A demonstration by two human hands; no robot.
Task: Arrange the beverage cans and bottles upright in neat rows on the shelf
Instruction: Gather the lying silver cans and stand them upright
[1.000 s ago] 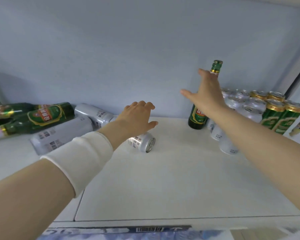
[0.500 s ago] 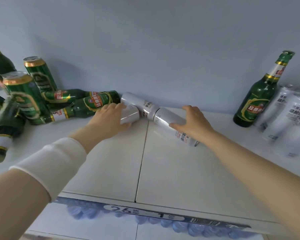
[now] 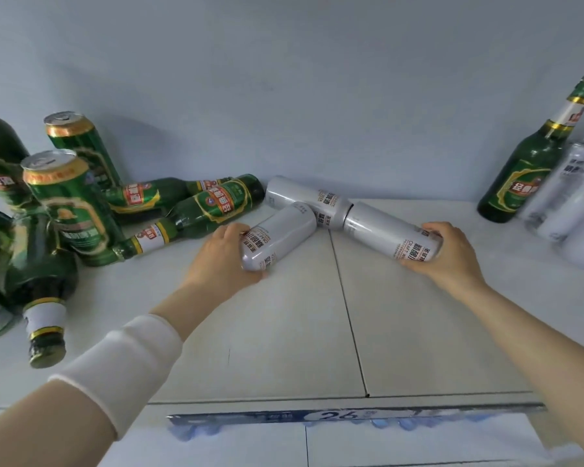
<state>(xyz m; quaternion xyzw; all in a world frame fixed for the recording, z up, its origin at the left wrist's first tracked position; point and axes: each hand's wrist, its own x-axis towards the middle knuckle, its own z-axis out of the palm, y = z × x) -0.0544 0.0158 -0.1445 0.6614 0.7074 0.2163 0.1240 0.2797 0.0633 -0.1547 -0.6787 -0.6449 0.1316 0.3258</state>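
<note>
A: From the head camera, what does the person have hold of?

B: A white can in each hand. The left hand (image 3: pixel 221 261) has its grip curled round the near end of the first white can (image 3: pixel 279 239), fingers over the top and thumb underneath. That can lies on its side on the shelf (image 3: pixel 284 332), just left of the seam between the two shelf panels

A: And the other side?

B: The right hand (image 3: pixel 452 256) is wrapped the same way round the near end of the second white can (image 3: pixel 390 230), which also lies flat, just right of the seam

A: Do the two cans meet?

B: Not each other. Their far ends both come up against a third white can (image 3: pixel 312 200), which lies on its side close to the back wall

A: What else sits on the shelf?

B: To the left, two fallen green bottles (image 3: pixel 216 207) lie side by side next to the first can. Two green cans (image 3: pixel 70 203) stand on end beside them, and another green bottle (image 3: pixel 38 291) lies with its cap towards the camera. Far right, an upright green bottle (image 3: pixel 526 176) stands with a blurred cluster of standing white cans (image 3: pixel 567 203) just beside it

A: Anything on the person?

B: A white cuff (image 3: pixel 122 365) on the left forearm. A price strip (image 3: pixel 348 414) reading 26 runs along the shelf's front edge
</note>
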